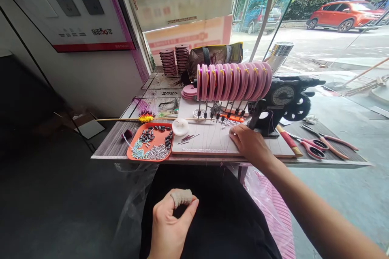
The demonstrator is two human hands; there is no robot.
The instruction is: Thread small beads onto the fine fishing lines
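My left hand [174, 218] is over my lap, a beige wrap round one finger. Its thumb and forefinger press together; whatever they pinch is too small to make out. On the pale board [209, 145], my right hand [247, 141] has its fingers bent and close together beside the black machine base [267, 127]; what lies in them is hidden. Just past these fingers lie loose silvery beads [227, 123]. Above stands a row of pink spools [234, 81] on the hand-geared machine [284, 95], with thin lines and small black weights [212, 116] hanging below.
An orange tray [129, 153] holds black, silver and turquoise pieces. Next to it are a white disc [180, 127] and thin dark sticks [188, 139]. Scissors [313, 145] and pliers [331, 141] lie at right. Spool stacks [168, 63] and a bag [209, 58] stand behind.
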